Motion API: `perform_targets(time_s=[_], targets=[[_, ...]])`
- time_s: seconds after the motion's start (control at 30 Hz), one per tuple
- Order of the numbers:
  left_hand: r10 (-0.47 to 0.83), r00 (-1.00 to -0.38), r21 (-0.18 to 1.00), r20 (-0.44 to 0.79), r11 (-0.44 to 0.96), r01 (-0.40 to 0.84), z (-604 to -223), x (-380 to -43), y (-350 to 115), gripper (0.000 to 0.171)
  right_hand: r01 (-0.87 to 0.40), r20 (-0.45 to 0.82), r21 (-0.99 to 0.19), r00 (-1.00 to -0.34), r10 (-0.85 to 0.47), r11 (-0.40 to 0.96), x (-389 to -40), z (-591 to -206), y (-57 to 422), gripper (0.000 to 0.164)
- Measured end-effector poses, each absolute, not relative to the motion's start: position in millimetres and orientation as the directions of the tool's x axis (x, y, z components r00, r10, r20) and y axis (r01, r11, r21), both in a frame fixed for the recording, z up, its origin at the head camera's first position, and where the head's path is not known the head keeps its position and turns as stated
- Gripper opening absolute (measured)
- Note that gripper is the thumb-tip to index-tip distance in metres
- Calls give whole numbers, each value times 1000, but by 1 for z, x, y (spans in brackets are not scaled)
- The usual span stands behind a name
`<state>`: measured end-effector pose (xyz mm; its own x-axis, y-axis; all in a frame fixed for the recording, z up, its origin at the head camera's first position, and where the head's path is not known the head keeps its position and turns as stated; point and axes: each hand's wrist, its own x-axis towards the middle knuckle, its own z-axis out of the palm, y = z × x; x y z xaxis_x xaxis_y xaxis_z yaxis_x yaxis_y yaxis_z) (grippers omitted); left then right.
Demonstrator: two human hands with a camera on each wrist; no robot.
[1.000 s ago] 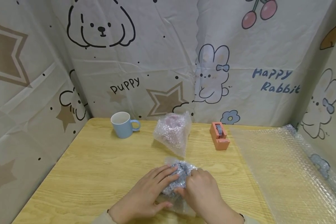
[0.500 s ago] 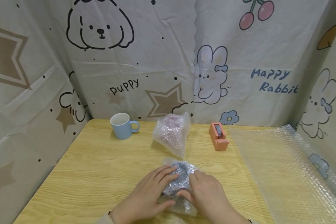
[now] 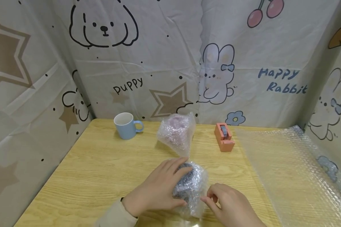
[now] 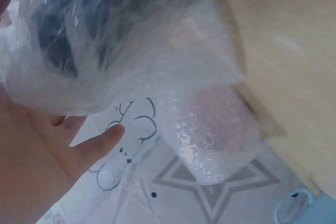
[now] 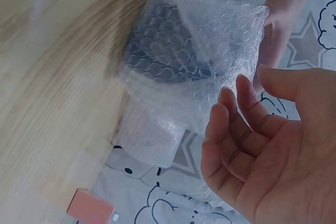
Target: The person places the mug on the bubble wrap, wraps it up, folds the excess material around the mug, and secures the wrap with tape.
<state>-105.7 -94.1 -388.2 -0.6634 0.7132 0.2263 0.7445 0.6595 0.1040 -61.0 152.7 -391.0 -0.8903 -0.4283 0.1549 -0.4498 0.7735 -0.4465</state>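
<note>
A bubble-wrapped bundle [image 3: 194, 181] with a dark bluish thing inside sits at the table's near middle; the wrap blurs what that thing is. My left hand [image 3: 160, 186] holds its left side, fingers over the far part and thumb at the near part. Just right of the bundle is my right hand [image 3: 230, 203], fingers loosely bent, with nothing between thumb and fingers in the right wrist view. Its fingertips [image 5: 244, 82] are close to the wrap's edge; whether they touch it I cannot tell. Behind stands a second bubble-wrapped bundle [image 3: 176, 132], pinkish inside.
A light blue mug [image 3: 127, 127] stands at the back left of the wooden table [image 3: 96, 170]. An orange tape dispenser [image 3: 225, 138] is at the back right. A bubble wrap sheet [image 3: 284, 170] covers the right side. Printed cloth [image 3: 164, 56] hangs behind the table.
My right hand has come off the bundle and moved right and nearer. My left hand has shifted right over the bundle, which now shows more wrap on its right side.
</note>
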Motion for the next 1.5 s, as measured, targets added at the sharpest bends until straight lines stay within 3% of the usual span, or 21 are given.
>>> perform_targets(time_s=[0.17,0.5,0.63,0.77,1.07,1.23,1.5], targets=[[705,-688,118,175,678,725,-378,-116,-85,100,-447,166,-450,-892,-420,773,-61,-393,156,20],[684,-728,220,-41,717,662,-373,-126,-79,105,-451,143,-475,-887,-440,755,-62,-398,156,16],[672,-740,193,-22,729,657,-376,-124,-77,102,-454,144,-474,-885,-442,755,-61,-400,156,15],[610,-790,207,51,768,606,-378,-117,-82,95,-442,133,-478,-891,-435,759,-60,-402,157,16],[346,-922,304,173,872,384,-375,-101,-129,95,-368,96,-479,-924,-369,797,-53,-406,162,18],[218,-946,307,238,907,287,-362,-102,-167,97,-361,89,-484,-926,-366,797,-51,-409,164,18],[91,-981,344,173,928,147,-346,-119,-232,98,-341,78,-484,-934,-348,806,-52,-411,166,17]])
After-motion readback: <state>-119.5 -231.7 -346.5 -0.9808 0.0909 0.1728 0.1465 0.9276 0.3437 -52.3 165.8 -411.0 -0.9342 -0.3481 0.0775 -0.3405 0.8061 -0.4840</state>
